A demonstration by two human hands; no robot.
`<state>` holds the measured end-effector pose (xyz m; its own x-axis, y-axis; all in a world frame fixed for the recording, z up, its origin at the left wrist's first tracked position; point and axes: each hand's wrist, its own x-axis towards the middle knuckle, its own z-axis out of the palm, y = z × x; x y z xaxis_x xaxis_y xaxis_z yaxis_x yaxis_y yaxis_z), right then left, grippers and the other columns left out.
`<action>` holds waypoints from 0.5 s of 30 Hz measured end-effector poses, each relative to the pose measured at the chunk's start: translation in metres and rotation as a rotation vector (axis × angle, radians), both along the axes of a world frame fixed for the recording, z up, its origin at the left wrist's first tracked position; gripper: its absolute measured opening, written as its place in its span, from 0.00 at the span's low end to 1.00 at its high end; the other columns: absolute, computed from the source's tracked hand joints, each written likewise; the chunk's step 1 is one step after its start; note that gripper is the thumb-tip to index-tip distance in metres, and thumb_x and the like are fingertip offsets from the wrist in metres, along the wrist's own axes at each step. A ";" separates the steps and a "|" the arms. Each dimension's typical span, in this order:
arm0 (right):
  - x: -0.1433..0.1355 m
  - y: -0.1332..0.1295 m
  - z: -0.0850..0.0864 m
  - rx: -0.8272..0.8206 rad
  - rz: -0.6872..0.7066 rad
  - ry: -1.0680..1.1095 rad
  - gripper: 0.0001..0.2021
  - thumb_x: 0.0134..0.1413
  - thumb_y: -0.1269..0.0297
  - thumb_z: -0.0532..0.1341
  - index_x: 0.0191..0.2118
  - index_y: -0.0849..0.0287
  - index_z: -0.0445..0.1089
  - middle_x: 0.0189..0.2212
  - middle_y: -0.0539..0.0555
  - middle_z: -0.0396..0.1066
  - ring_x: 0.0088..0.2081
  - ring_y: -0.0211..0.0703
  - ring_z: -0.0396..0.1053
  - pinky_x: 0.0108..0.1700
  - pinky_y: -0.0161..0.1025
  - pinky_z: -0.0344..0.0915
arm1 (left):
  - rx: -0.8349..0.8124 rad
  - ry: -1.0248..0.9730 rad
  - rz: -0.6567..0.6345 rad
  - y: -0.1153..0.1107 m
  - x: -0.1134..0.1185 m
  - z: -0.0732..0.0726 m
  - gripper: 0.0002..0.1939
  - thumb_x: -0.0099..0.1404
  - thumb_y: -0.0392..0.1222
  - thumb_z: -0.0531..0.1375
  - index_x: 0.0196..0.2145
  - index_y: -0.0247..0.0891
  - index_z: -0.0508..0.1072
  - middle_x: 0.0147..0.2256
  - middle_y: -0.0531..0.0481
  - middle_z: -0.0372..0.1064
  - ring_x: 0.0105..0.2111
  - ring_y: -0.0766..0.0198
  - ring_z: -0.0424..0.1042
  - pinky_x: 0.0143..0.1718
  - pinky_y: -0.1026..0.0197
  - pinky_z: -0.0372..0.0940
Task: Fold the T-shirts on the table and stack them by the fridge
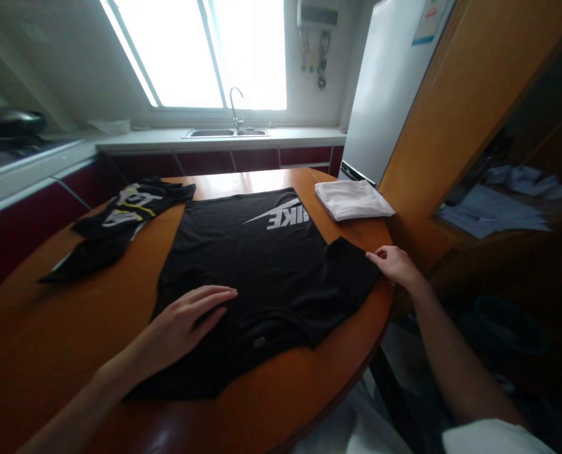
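A black T-shirt with a pale printed logo lies spread out on the wooden table, its collar toward me. At the right, my right hand pinches the edge of one sleeve between thumb and fingers. My left hand rests over the left part of the shirt near the collar, palm down, fingers stretched out; whether it presses on the cloth I cannot tell. The sleeve on the left lies partly under my left forearm.
Another dark garment with white and yellow print lies crumpled at the table's far left. A folded white cloth sits at the far right. Beyond are a counter with a sink and a tall refrigerator. Papers fill a shelf at right.
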<state>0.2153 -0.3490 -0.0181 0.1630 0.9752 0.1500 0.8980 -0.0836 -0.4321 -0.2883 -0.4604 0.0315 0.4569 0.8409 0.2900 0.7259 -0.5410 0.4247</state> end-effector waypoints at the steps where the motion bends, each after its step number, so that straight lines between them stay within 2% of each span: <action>1: -0.001 0.000 0.000 -0.003 -0.009 -0.008 0.14 0.56 0.50 0.65 0.33 0.56 0.77 0.33 0.59 0.80 0.37 0.53 0.78 0.36 0.41 0.69 | -0.021 0.013 -0.051 -0.003 0.015 0.006 0.19 0.71 0.51 0.57 0.57 0.51 0.75 0.55 0.49 0.74 0.52 0.52 0.75 0.56 0.51 0.71; 4: -0.002 0.001 -0.001 -0.023 -0.025 -0.029 0.12 0.54 0.51 0.67 0.33 0.55 0.75 0.34 0.59 0.80 0.38 0.54 0.78 0.37 0.41 0.68 | -0.054 0.044 -0.209 -0.007 0.064 0.021 0.28 0.71 0.49 0.59 0.67 0.54 0.64 0.61 0.50 0.69 0.58 0.52 0.71 0.62 0.48 0.66; 7: -0.001 0.001 -0.003 -0.060 -0.028 -0.042 0.10 0.54 0.55 0.68 0.33 0.55 0.74 0.34 0.58 0.79 0.38 0.53 0.77 0.37 0.41 0.67 | -0.053 0.083 -0.373 0.003 0.110 0.023 0.31 0.73 0.49 0.57 0.70 0.52 0.56 0.66 0.49 0.61 0.65 0.54 0.62 0.68 0.47 0.56; 11: 0.000 0.000 -0.007 -0.038 -0.004 -0.036 0.07 0.54 0.59 0.66 0.30 0.54 0.71 0.32 0.55 0.78 0.34 0.48 0.76 0.35 0.38 0.65 | -0.069 0.141 -0.490 0.024 0.152 0.006 0.31 0.75 0.54 0.53 0.71 0.47 0.54 0.70 0.46 0.51 0.70 0.52 0.51 0.71 0.44 0.47; 15: -0.002 0.000 -0.008 0.018 -0.010 0.010 0.07 0.54 0.61 0.64 0.28 0.54 0.68 0.30 0.54 0.76 0.32 0.46 0.73 0.33 0.38 0.63 | -0.093 0.202 -0.588 0.026 0.174 -0.015 0.37 0.72 0.62 0.53 0.72 0.43 0.53 0.71 0.42 0.44 0.71 0.49 0.46 0.71 0.44 0.42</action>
<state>0.2133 -0.3490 -0.0265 0.1737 0.9708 0.1654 0.8930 -0.0845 -0.4421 -0.1140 -0.4347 0.0163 0.8890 0.4497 0.0868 0.3891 -0.8415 0.3747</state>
